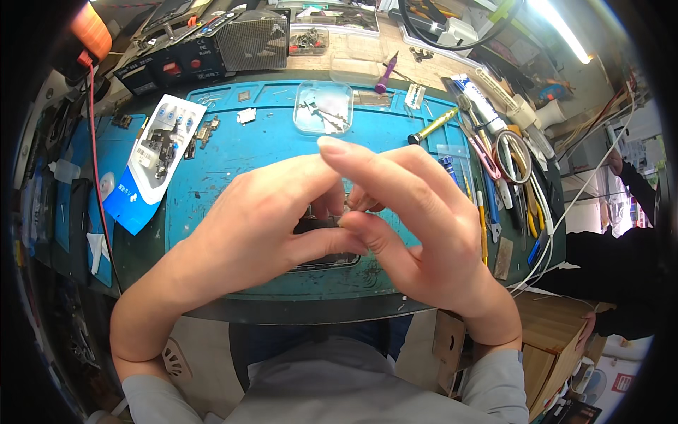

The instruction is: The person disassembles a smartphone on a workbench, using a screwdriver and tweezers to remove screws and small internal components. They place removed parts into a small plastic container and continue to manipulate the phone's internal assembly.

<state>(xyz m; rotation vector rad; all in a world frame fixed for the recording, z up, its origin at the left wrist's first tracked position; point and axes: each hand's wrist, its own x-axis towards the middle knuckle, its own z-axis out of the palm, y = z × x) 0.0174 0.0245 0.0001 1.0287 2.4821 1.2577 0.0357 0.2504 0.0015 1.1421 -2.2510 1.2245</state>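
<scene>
My left hand (265, 215) and my right hand (424, 219) meet over the middle of the blue work mat (258, 145). Thumbs and fingertips are pinched close together. Whatever sits between them is too small and too covered to make out. Beneath the fingers lies a flat dark device (328, 264), mostly hidden, with its near edge showing. Just beyond my hands stands a clear plastic box (323, 128) with small metal parts inside. A white and blue blister pack (159, 152) holding a black part lies to the left.
Along the right lie a gold-green screwdriver (434, 126), pink-handled scissors (487, 159), a coiled cable (514, 155) and several slim tools. A purple screwdriver (386, 73) is at the back. A black box-shaped unit (169, 68) stands back left. Someone in dark clothes (611, 258) is at far right.
</scene>
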